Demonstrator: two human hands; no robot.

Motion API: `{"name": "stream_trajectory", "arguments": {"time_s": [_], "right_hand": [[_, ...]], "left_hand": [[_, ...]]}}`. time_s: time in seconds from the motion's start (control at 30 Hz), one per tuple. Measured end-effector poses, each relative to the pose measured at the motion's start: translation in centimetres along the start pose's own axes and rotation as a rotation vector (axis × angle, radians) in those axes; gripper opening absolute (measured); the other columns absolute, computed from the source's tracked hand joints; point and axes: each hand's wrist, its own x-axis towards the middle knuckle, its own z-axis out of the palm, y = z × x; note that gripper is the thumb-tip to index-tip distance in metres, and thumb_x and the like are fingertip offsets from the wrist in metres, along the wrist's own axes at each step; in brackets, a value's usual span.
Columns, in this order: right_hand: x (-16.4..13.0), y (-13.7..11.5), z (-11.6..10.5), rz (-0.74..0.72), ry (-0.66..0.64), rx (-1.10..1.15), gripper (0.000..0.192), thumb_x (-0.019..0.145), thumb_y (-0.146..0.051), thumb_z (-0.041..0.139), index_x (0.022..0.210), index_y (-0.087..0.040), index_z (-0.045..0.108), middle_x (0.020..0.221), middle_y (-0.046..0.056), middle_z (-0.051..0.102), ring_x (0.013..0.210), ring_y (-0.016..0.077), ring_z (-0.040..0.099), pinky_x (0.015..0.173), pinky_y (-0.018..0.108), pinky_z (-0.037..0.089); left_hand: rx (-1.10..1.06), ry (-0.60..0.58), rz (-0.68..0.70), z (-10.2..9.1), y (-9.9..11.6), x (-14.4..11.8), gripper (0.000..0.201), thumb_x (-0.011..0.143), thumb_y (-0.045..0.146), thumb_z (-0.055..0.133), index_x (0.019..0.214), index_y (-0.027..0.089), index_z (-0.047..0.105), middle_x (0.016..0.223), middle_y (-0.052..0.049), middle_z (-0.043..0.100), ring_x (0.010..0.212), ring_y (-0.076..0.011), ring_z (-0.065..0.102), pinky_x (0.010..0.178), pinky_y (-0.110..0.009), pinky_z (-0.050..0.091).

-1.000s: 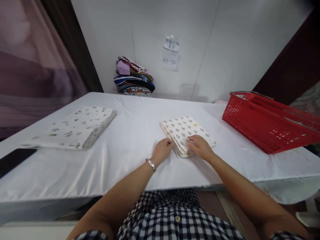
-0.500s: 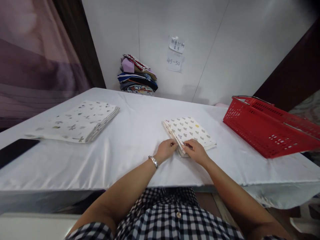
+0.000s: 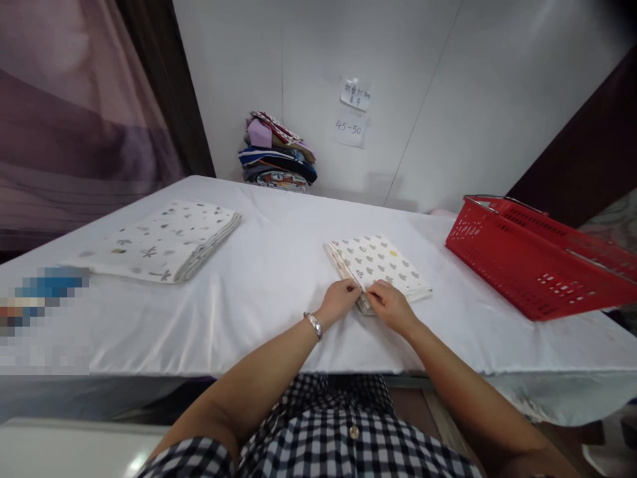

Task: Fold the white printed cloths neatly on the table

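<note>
Small folded cloth (image 3: 378, 263), heart print, lies on the white surface (image 3: 259, 292), left of the red basket (image 3: 537, 259). Left hand (image 3: 341, 300) and right hand (image 3: 391, 305) both pinch its near corner, fingers curled closed on the layers. Larger folded cloth (image 3: 164, 240) sits well apart, further left of the basket.

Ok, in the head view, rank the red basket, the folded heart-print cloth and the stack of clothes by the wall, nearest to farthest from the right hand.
1. Folded heart-print cloth: under the right hand, at its near corner.
2. Red basket: to the right, on the table edge.
3. Stack of clothes: far back left, against the wall.
</note>
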Motion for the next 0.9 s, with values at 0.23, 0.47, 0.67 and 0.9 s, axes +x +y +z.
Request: {"name": "stream_trajectory", "arguments": {"time_s": [0.23, 0.47, 0.67, 0.9], "right_hand": [[-0.8, -0.1, 1.2, -0.032, -0.031, -0.172, 0.014, 0.079, -0.027, 0.057, 0.090, -0.019, 0.060, 0.090, 0.006, 0.058, 0.086, 0.0210, 0.051, 0.077, 0.032, 0.041], [-0.1, 1.5, 0.3, 0.046, 0.183, 0.104, 0.015, 0.084, -0.025, 0.048, 0.089, -0.019, 0.061, 0.082, 0.003, 0.059, 0.071, 0.0156, 0.054, 0.062, 0.027, 0.044], [0.4, 1.6, -0.8, 0.019, 0.167, 0.066, 0.015, 0.085, -0.026, 0.048, 0.090, -0.020, 0.061, 0.084, 0.004, 0.059, 0.075, 0.0162, 0.055, 0.064, 0.028, 0.045], [-0.8, 1.2, 0.6, -0.067, 0.078, 0.002, 0.016, 0.084, -0.020, 0.047, 0.093, -0.019, 0.060, 0.085, 0.005, 0.059, 0.084, 0.0194, 0.055, 0.073, 0.031, 0.046]], "left_hand": [[-0.053, -0.012, -0.025, 0.1, -0.3, 0.3, 0.027, 0.077, 0.033, 0.045, 0.058, 0.017, 0.055, 0.057, 0.002, 0.053, 0.059, -0.0120, 0.048, 0.057, -0.024, 0.035], [-0.088, -0.008, -0.019, -0.3, -0.8, 0.3, 0.026, 0.078, 0.033, 0.046, 0.063, 0.016, 0.058, 0.056, 0.002, 0.053, 0.059, -0.0120, 0.049, 0.057, -0.023, 0.036], [0.000, 0.097, -0.109, -0.8, -0.5, 0.4, 0.019, 0.076, 0.029, 0.051, 0.067, 0.017, 0.062, 0.062, 0.000, 0.059, 0.063, -0.0130, 0.053, 0.059, -0.023, 0.038], [0.048, 0.047, -0.241, -1.0, -0.1, 1.3, 0.021, 0.074, 0.031, 0.052, 0.061, 0.016, 0.058, 0.052, 0.000, 0.056, 0.052, -0.0133, 0.055, 0.052, -0.023, 0.037]]}}
